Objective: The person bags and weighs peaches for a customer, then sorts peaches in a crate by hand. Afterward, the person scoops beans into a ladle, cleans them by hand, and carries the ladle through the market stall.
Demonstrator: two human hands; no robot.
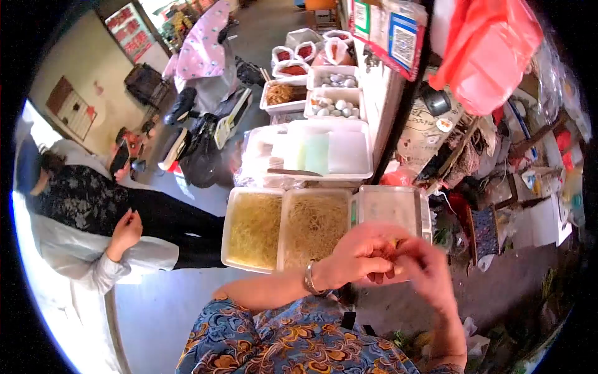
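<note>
My left hand [358, 257], with a metal bracelet at the wrist, is held in front of my body with its fingers curled. My right hand [430, 271] meets it at the fingertips, bent inward and slightly blurred. A tiny yellowish spot shows between them, too small to name. Just beyond my hands is a pale, lidded-looking plastic container [391, 209]. Left of it stand two white trays of thin strands, one of yellow strands [254, 229] and one of brownish strands [316, 221].
Behind the trays, a knife [294, 172] lies on a white bin [361, 149] holding pale blocks. Farther back are egg trays [336, 105] and bags of red goods [291, 68]. A person [87, 199] stands at left. Red plastic bags [486, 56] hang at upper right.
</note>
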